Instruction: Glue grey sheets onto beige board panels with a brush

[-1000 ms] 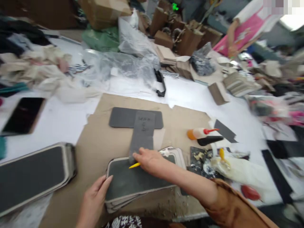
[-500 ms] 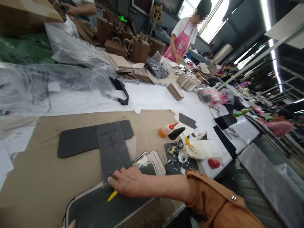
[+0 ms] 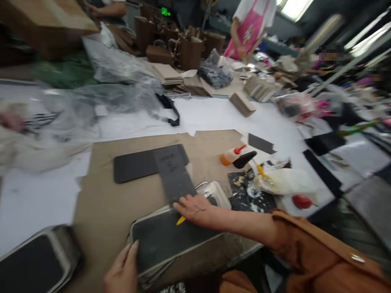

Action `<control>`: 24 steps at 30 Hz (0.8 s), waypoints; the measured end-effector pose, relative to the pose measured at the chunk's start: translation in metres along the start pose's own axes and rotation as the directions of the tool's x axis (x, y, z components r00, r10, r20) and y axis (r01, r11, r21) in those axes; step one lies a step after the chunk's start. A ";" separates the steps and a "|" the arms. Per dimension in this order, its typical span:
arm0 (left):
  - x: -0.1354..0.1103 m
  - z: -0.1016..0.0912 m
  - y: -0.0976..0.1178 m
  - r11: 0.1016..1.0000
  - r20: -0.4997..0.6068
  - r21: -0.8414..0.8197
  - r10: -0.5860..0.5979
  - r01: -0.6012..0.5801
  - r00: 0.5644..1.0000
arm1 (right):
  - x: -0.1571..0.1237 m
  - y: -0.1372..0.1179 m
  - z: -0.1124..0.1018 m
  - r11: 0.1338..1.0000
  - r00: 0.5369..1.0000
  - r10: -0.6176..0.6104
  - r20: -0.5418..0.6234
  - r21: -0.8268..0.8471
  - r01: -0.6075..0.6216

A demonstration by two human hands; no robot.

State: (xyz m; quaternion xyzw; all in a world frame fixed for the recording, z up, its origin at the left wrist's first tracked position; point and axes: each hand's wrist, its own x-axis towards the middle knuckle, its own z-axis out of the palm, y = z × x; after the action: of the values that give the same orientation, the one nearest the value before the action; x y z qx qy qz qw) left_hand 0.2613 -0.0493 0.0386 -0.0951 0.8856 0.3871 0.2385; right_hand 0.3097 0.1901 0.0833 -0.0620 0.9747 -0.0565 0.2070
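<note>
On the brown paper sheet (image 3: 122, 203), grey strip (image 3: 174, 179) lies across a dark panel (image 3: 134, 169), its lower end on the stacked panels (image 3: 171, 240). Right hand (image 3: 194, 208): fingers (image 3: 183, 202) pressed together, flat on the strip; yellow pencil (image 3: 181, 220) pokes from beneath, grip unclear. Left hand (image 3: 122, 270): fingers (image 3: 131, 250) slightly spread, just beside the stack's near edge. Glue bottle (image 3: 232, 156) stands beyond.

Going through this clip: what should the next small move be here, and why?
Probably the right hand should hold down the dark grey strip and work the yellow stick along its end: the stick pokes out beneath the fingers, the strip's end meets the stacked panel, and the left hand is at that stack's edge.
</note>
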 end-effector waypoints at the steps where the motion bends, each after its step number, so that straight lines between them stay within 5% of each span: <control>1: 0.000 0.002 0.002 0.998 0.009 -0.067 -0.007 0.008 1.000 | -0.002 0.004 0.001 1.000 1.000 0.010 0.018 -0.029 -0.009; 9: 0.000 0.007 0.006 0.977 -0.015 -0.208 0.041 -0.043 0.999 | -0.038 0.051 0.001 0.940 0.988 0.129 0.082 -0.328 -0.095; 13: 0.000 0.006 0.003 0.980 0.015 -0.196 0.040 -0.037 0.999 | -0.052 0.083 -0.019 0.856 0.966 0.242 -0.086 -0.450 -0.255; 18: 0.001 0.006 0.002 0.979 0.022 -0.203 0.022 -0.017 1.000 | -0.045 0.121 -0.042 0.766 0.874 0.363 -0.322 -0.431 -0.477; 21: 0.000 0.006 0.002 0.976 0.006 -0.217 0.004 -0.002 1.000 | -0.041 0.124 -0.045 0.773 0.846 0.417 -0.331 -0.360 -0.522; 24: 0.000 0.006 0.003 0.973 0.011 -0.232 0.000 0.002 1.000 | -0.036 0.099 -0.042 0.859 0.886 0.382 -0.263 -0.251 -0.445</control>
State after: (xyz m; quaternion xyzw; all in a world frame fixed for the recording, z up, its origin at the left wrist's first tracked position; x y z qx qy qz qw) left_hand 0.2624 -0.0427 0.0376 -0.1206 0.8329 0.4883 0.2308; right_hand 0.3156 0.2961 0.1227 0.1246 0.9779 0.1344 0.1009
